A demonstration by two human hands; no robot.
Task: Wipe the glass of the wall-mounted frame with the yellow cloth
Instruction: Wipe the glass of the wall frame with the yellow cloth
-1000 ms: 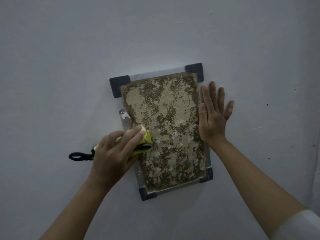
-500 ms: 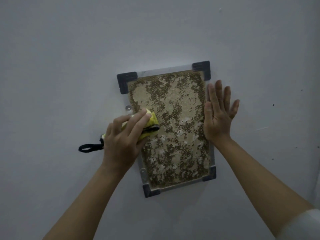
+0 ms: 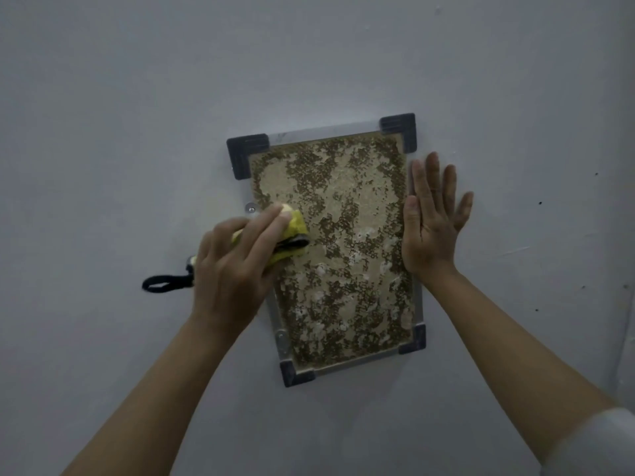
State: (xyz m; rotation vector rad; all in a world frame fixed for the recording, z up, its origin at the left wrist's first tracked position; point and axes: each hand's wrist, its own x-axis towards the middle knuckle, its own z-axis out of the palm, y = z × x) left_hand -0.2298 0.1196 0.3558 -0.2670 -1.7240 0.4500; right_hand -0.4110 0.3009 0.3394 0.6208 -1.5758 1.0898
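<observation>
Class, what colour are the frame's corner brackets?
Dark grey corner brackets, clearest in the head view.

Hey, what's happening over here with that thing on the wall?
A person is cleaning a wall-mounted frame that holds a speckled brown and tan panel behind glass. The left hand grips a yellow cloth and presses it against the left side of the glass, about midway up. A black loop sticks out of that hand to the left. The right hand lies flat and open along the frame's right edge, apparently steadying it.
</observation>
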